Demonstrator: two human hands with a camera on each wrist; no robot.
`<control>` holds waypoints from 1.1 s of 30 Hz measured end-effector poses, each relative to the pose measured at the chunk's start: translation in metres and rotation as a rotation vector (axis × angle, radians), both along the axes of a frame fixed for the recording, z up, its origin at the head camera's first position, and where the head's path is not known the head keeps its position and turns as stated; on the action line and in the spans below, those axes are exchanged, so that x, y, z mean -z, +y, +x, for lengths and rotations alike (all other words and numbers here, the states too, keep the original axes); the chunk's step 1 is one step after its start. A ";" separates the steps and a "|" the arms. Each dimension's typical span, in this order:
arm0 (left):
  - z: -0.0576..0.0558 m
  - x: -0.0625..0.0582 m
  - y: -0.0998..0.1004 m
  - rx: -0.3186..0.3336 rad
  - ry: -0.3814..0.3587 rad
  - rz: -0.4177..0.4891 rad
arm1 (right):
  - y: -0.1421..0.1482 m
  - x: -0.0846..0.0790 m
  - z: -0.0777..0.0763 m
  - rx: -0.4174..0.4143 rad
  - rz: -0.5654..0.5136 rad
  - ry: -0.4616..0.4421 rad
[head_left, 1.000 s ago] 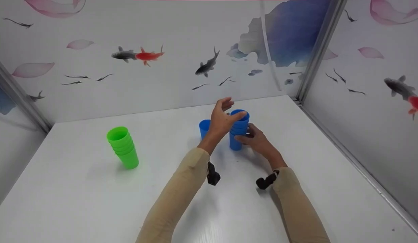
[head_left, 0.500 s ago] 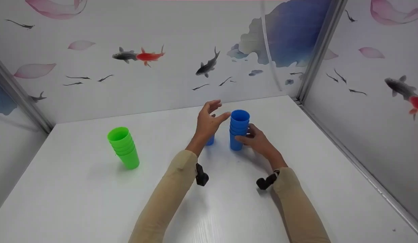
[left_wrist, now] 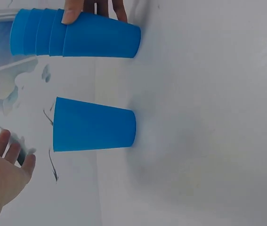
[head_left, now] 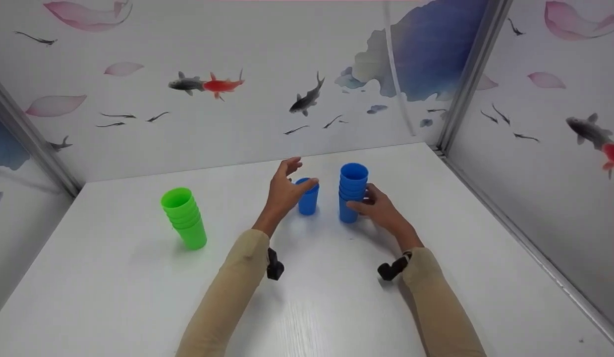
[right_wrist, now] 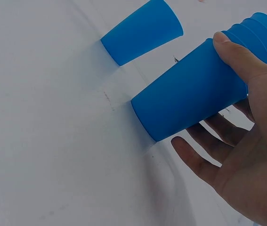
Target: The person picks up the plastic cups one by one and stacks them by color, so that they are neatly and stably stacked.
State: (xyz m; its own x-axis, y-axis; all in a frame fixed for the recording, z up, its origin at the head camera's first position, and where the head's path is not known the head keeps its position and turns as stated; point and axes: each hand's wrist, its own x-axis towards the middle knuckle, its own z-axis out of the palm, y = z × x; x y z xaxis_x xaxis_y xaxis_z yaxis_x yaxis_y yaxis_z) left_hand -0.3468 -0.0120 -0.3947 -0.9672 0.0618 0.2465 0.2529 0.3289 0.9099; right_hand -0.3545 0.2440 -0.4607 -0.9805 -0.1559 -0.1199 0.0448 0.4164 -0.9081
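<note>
A stack of blue cups stands upright on the white table. My right hand holds it low on its right side, thumb across the front and fingers behind, as the right wrist view also shows. One single blue cup stands upright to the left of the stack, apart from it. My left hand is in the air beside the single cup's rim, thumb spread from the fingers and nothing held. In the left wrist view there is a gap between that hand and the single cup.
A stack of green cups stands on the left part of the white table. Printed panels with fish and petals form a back wall and side walls. A metal rail runs along the right edge.
My left hand has moved left and slightly down, from over the blue stack's rim to beside the single cup. My right hand stays on the stack.
</note>
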 end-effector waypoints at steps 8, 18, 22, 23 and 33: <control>0.000 0.019 -0.006 -0.001 -0.060 -0.046 | 0.001 0.001 0.001 -0.003 -0.016 0.007; -0.004 0.035 0.000 -0.053 -0.177 -0.111 | -0.001 0.000 0.001 -0.004 -0.028 0.013; -0.004 0.040 0.003 -0.075 -0.184 -0.103 | 0.000 -0.001 0.001 -0.005 -0.035 0.021; -0.004 0.041 0.004 -0.078 -0.183 -0.099 | 0.000 -0.001 0.001 -0.007 -0.035 0.022; -0.009 0.053 0.010 -0.122 -0.200 -0.037 | -0.001 0.001 0.001 -0.003 -0.029 0.016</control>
